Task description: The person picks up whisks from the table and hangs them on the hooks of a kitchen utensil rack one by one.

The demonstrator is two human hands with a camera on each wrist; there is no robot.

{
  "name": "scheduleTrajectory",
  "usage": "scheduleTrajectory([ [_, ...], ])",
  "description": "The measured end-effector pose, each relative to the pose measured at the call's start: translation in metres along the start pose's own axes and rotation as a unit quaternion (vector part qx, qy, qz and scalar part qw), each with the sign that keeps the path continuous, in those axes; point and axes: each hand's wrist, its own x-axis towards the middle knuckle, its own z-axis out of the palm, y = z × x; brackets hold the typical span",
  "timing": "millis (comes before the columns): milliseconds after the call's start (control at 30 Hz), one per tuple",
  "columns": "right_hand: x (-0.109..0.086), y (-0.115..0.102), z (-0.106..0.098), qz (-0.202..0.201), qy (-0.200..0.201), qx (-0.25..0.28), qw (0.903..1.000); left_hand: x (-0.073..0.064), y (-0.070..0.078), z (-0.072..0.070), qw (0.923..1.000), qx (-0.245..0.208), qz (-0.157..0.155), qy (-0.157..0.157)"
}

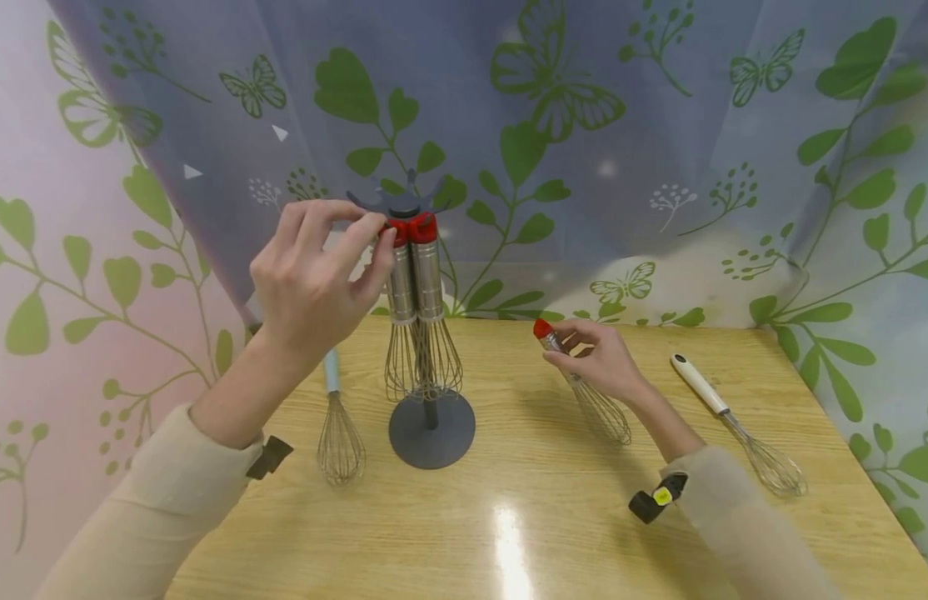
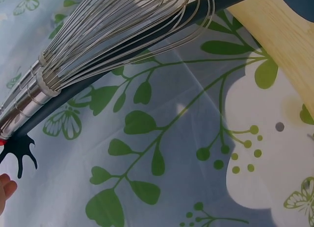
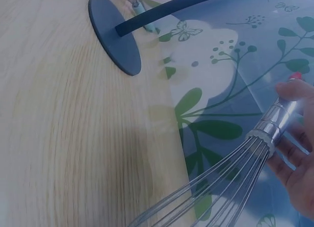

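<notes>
A dark stand [image 1: 431, 429] with a round base and hooked arms at its top bears two metal-handled whisks [image 1: 428, 279] with red ends, hanging side by side. My left hand [image 1: 314, 267] is at the stand's top, thumb and forefinger pinching the red end of the left one. In the left wrist view the hanging wire loops [image 2: 132, 36] cross the upper part, and only fingertips [image 2: 6, 190] show beside the hooks. To the right, above the table, my right hand [image 1: 599, 358] grips a similar red-ended whisk [image 3: 272, 121] by its handle, wires pointing down and toward me.
A whisk with a pale blue handle [image 1: 331, 371] lies left of the stand. At the right, a cream-handled whisk [image 1: 704, 387] lies on the wooden table [image 1: 404, 533]. A leaf-patterned curtain [image 1: 464, 108] hangs behind the table.
</notes>
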Motion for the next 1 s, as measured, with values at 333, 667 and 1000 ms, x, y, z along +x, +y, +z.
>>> scheduleTrajectory([
  [333, 0.007, -0.011, 0.009, -0.008, 0.024, 0.045, 0.9987, 0.000, 0.000, 0.000, 1.0000, 0.003, 0.005, -0.002],
  [667, 0.016, -0.020, 0.017, -0.024, 0.050, 0.066, 0.9963, 0.001, 0.000, 0.000, 1.0000, 0.005, 0.004, -0.003],
  [1000, 0.021, -0.030, 0.022, -0.024, 0.071, 0.080, 0.9940, 0.000, 0.001, 0.001, 1.0000, 0.002, 0.001, 0.000],
])
